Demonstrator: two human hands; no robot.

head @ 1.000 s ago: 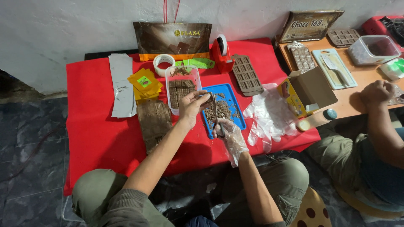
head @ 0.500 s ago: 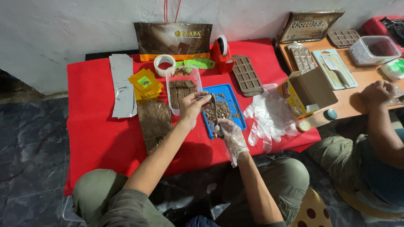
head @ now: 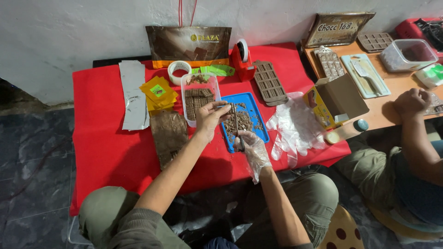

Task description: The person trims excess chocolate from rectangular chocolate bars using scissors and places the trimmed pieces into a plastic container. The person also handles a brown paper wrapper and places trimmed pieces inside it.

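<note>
Blue tray point(head: 254, 104) w/ chocolate bits, gloved right hand point(head: 249, 144) fingers gripping knife point(head: 237, 125) (probably), left hand point(head: 210, 117) pinching piece.

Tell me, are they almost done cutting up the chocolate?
Partly. Cut squares already lie in the clear tub. On the blue tray, the gloved right hand holds a knife over crumbly chocolate pieces, which the bare left hand steadies. A whole brown slab lies uncut on the red cloth, so plenty looks left.

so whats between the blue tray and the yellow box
In the head view, a heap of clear plastic gloves lies on the red cloth between the blue tray and the yellow box.
</note>
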